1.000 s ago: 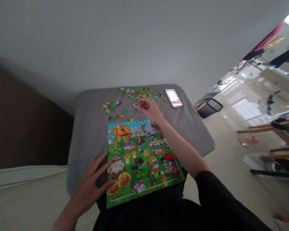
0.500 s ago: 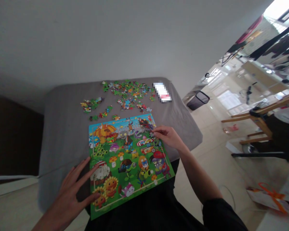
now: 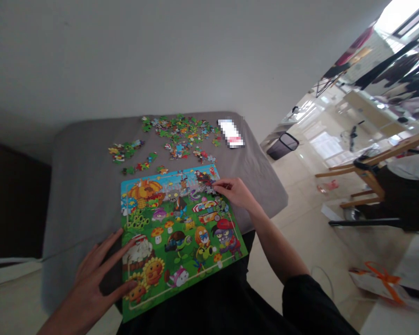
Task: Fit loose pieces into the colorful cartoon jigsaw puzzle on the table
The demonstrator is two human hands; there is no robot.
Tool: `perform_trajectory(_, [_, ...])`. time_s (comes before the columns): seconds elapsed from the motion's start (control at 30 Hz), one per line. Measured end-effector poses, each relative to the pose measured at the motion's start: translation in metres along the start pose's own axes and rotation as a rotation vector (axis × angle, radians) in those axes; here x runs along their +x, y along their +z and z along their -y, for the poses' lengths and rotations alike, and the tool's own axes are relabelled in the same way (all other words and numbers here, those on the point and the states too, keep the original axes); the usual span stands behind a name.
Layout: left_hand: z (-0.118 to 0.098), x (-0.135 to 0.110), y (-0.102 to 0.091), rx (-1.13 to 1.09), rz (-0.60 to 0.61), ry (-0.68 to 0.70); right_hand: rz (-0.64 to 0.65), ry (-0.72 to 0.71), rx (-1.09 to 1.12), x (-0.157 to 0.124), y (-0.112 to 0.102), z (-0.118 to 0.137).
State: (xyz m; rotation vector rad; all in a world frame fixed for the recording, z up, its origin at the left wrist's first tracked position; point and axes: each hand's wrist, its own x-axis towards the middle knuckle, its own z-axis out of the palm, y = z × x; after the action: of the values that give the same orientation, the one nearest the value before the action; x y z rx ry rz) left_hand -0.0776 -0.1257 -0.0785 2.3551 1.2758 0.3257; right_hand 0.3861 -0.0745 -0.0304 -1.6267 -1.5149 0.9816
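Right-hand grip was pinched toward two o'clock on the puzzle, contents indiscernible, having been moved from the loose pieces. Work was thus seemingly shifted to the puzzle.

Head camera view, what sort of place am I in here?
Probably a room in a home, though a dormitory is possible: a jigsaw board overhangs a grey cloth-covered table against a plain wall, and a dark wastebasket stands on the shiny, pale floor.
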Motion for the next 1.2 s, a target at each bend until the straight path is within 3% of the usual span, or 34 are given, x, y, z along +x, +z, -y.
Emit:
perform_trajectory(0.2, [0.003, -0.004, -0.001, 0.008, 0.03, 0.001, 0.011, -0.051, -0.023, 0.012, 0.003, -0.005])
perform_trajectory(0.43, [-0.001, -0.002, -0.003, 0.015, 0.026, 0.008, -0.018, -0.092, -0.099, 0.023, -0.001, 0.009])
perform_trajectory(0.93, [-0.001, -0.003, -0.001, 0.045, 0.021, -0.008, 0.074, -0.084, -0.091, 0.029, 0.023, 0.02])
perform_trajectory(1.2, [-0.002, -0.004, -0.001, 0.046, 0.008, -0.004, 0.048, -0.092, -0.163, 0.027, 0.021, 0.023])
